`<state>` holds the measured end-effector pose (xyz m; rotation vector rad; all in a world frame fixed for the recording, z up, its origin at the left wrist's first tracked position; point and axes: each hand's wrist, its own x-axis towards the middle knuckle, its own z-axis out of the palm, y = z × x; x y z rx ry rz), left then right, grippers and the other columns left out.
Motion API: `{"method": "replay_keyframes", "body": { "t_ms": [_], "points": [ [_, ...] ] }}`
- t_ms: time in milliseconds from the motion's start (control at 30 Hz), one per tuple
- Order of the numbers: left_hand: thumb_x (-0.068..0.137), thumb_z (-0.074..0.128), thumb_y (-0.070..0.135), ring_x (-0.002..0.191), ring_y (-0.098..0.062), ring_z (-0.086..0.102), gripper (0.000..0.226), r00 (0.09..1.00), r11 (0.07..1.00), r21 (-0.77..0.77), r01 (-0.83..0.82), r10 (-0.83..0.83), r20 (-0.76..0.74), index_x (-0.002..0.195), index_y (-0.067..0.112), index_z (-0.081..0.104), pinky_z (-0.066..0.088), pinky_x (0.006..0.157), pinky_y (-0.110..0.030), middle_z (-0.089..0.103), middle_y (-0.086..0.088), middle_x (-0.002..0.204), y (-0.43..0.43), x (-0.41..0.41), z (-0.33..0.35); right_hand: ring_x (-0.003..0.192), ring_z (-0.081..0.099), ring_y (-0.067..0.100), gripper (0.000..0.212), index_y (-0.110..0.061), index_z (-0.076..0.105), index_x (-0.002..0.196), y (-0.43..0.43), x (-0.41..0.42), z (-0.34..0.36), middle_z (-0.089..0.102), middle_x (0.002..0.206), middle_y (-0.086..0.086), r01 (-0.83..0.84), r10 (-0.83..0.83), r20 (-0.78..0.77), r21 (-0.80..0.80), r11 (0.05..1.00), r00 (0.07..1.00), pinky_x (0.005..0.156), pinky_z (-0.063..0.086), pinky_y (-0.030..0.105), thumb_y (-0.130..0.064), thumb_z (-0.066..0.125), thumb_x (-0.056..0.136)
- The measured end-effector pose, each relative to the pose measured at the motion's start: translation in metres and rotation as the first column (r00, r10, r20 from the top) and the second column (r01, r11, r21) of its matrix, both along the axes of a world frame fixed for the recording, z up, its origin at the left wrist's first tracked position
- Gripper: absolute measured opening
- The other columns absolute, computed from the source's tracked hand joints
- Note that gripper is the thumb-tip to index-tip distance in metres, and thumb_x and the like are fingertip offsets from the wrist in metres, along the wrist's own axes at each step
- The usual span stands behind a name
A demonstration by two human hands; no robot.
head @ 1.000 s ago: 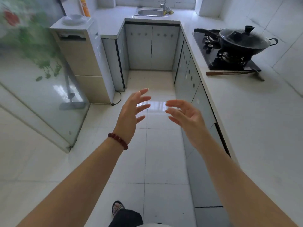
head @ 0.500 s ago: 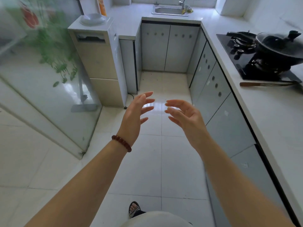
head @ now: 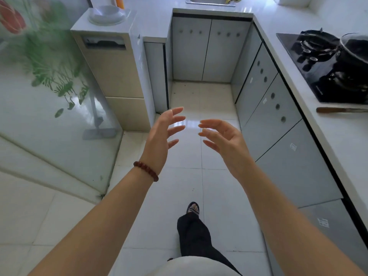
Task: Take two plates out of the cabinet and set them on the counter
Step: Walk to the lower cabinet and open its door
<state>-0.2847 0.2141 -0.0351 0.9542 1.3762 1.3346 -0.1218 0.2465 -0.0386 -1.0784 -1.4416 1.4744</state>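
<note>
Since the earlier frames the view has swung left and moved deeper into the kitchen: the gas hob (head: 318,66) and lidded wok (head: 356,48) have slid to the right edge, the far cabinet doors (head: 209,50) under the sink loom larger, and a sandalled foot (head: 193,209) now steps forward on the tiled floor. Both hands have kept nearly the same pose throughout.

As for the task, nothing looks done yet. No plates show anywhere, neither on the white counter (head: 328,140) nor in a hand. Every door in sight is closed, both the far pair and the row of grey cabinet doors (head: 272,108) under the counter on the right, so I cannot tell which cabinet holds the plates. A shallow white dish (head: 108,14) sits on top of the beige freestanding unit (head: 113,70) at left. Opening a door, lifting out two plates and setting them down all remain.

The left hand (head: 159,140), with a bead bracelet (head: 146,170) at the wrist, is held out at mid-height, fingers spread and empty. The right hand (head: 225,140) faces it, fingers loosely bent, also holding nothing. They are near each other but apart.
</note>
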Motion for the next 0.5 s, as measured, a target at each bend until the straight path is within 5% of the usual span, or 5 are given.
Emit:
{"method": "replay_keyframes", "body": {
  "t_ms": [500],
  "points": [
    [0.082,0.031,0.058,0.101,-0.009,0.062,0.051,1.000,1.000,-0.003,-0.009,0.009,0.001,0.116,0.033,0.059,0.048,0.080,-0.030,0.065,0.006,0.115,0.223,-0.054,0.002,0.100,0.065,0.022,0.014,-0.032,0.070,0.093,0.225,-0.058,-0.003,0.070,0.102,-0.006,-0.012,0.012,-0.036,0.004,1.000,0.999,0.093,0.052,0.039,-0.027,0.066,0.081]
  ]
}}
